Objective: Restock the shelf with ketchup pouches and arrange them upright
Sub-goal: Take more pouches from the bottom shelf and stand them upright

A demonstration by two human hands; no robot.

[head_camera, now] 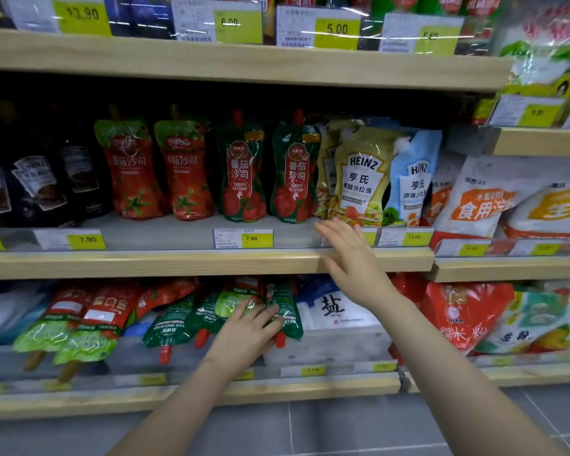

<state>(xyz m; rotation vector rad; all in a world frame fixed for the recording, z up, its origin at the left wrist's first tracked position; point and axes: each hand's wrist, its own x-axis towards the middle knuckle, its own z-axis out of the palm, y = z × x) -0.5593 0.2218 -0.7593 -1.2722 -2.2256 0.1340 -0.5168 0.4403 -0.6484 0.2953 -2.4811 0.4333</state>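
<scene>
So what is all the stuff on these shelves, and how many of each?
green ketchup pouches: two, dark green, upright, middle shelf centre
red ketchup pouches: two, red, upright, to their left
dark pouches: several, black, middle shelf far left
Heinz pouches: a few, yellow and blue, middle shelf right
lying pouches: several, red and green, flat on bottom shelf
salt bag: one, white, bottom shelf
price tags: many, yellow, shelf edges
hands: left hand on a lying green pouch; right hand open at middle shelf edge

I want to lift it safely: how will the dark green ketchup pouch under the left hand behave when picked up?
The pouch looks soft and glossy, so it will probably sag and may slip. The left hand rests on it with straight fingers.
</scene>
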